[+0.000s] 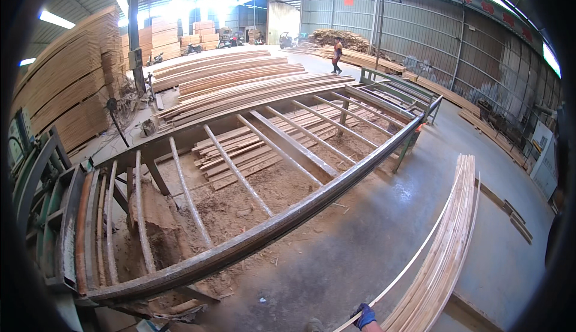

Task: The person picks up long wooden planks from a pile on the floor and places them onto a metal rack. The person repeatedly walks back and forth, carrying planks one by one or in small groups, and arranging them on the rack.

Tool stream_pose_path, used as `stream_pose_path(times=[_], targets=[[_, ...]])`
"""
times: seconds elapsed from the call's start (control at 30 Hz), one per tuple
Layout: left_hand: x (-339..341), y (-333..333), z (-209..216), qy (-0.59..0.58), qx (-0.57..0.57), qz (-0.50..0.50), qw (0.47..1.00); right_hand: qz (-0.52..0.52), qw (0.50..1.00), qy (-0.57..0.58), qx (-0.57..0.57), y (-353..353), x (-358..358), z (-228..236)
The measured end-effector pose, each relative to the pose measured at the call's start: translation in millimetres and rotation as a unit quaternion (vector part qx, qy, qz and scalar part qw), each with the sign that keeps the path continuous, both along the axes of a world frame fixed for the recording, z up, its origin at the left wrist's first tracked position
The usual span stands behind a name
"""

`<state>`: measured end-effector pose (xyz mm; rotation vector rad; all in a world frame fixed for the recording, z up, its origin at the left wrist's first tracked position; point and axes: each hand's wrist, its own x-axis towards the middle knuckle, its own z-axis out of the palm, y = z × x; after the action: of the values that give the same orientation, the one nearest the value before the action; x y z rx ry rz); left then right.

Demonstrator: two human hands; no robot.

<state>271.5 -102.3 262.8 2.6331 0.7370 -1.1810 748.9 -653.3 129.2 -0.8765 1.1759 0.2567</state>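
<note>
My right hand (364, 316), in a blue glove, is at the lower edge of the view with its fingers closed around a thin wooden strip (399, 277). The long strip bows slightly and runs up along the left side of a stack of wooden strips (433, 266). Its near end passes below the hand and out of the picture. The stack is close to the right of my hand, and its near end is cut off by the lower edge. My left hand does not show.
A long metal roller frame (264, 236) stands to the left over sawdust and loose boards (231, 158). Long planks (240, 83) lie beyond it, with tall timber stacks (66, 74) at far left. A person (337, 56) walks in the distance. Short wood pieces (517, 221) lie at right.
</note>
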Motion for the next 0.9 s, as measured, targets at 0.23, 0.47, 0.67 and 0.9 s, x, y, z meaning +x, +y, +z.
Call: stream_pose_path(times=[0.23, 0.47, 0.67, 0.9], targets=[[-6.0, 9.5, -25.7, -0.035, -0.009, 0.028, 0.999, 0.008, 0.984, -0.179, 0.0, 46.4, -4.4, 72.0], [-29.3, 12.8, -25.1, -0.024, -0.013, 0.039, 0.999, 0.012, 0.989, -0.147, -0.025, 51.9, 8.8, 97.1], [-48.3, 16.9, -19.3, -0.014, -0.007, 0.054, 0.998, 0.027, 0.977, -0.207, -0.032, 65.4, 10.8, 125.2], [-43.7, 8.2, -37.8, -0.062, 0.005, 0.092, 0.994, 0.082, 0.949, -0.304, 0.015, 73.0, 13.9, 150.9]])
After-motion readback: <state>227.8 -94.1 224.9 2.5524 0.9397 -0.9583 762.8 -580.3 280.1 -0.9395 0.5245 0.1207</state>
